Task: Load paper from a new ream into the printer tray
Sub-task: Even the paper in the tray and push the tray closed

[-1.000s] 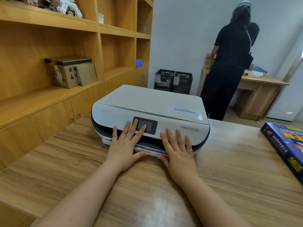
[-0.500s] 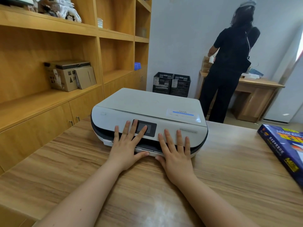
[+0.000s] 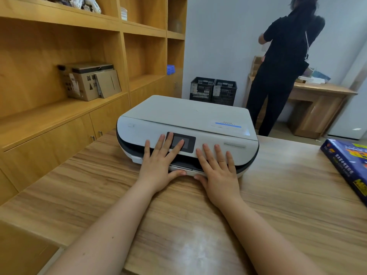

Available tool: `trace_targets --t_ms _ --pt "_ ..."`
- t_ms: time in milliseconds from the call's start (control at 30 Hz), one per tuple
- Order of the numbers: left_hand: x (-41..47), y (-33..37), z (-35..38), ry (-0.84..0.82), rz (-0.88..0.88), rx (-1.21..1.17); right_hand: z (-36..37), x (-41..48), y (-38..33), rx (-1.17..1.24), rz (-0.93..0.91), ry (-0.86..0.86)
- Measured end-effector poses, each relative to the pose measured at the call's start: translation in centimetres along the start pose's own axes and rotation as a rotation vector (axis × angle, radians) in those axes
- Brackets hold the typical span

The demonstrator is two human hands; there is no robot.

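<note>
A white printer (image 3: 186,118) with a dark screen sits on the wooden table (image 3: 278,195). My left hand (image 3: 160,163) lies flat against its front, fingers spread over the screen area, thumb at the tray's front edge (image 3: 188,172). Just to the right, my right hand (image 3: 218,173) rests flat on the front panel too, thumb beside the tray edge. Neither hand holds anything. The tray's inside is hidden behind my hands. A wrapped blue paper ream (image 3: 349,163) lies at the table's right edge, apart from both hands.
Wooden shelving (image 3: 59,108) with a cardboard box (image 3: 85,82) runs along the left. Two black crates (image 3: 213,91) stand by the far wall. A person in black (image 3: 282,62) stands at a small desk (image 3: 321,102) at the back right.
The view has tilted down a little and drawn nearer, so the printer appears lower and larger. Both hands stay flat on the printer's front.
</note>
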State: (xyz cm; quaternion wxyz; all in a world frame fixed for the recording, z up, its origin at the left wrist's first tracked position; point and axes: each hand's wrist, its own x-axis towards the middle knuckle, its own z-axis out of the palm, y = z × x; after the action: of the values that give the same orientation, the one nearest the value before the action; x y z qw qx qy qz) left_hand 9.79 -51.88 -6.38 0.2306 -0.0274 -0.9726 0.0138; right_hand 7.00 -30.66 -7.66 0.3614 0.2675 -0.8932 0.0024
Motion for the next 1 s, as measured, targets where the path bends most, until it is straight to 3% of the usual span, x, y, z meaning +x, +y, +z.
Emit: trace_targets --t_ms 1000 --pt "0.12 0.67 0.29 0.034 -0.037 -0.009 -0.18 0.41 -0.11 -0.022 0.004 0.083"
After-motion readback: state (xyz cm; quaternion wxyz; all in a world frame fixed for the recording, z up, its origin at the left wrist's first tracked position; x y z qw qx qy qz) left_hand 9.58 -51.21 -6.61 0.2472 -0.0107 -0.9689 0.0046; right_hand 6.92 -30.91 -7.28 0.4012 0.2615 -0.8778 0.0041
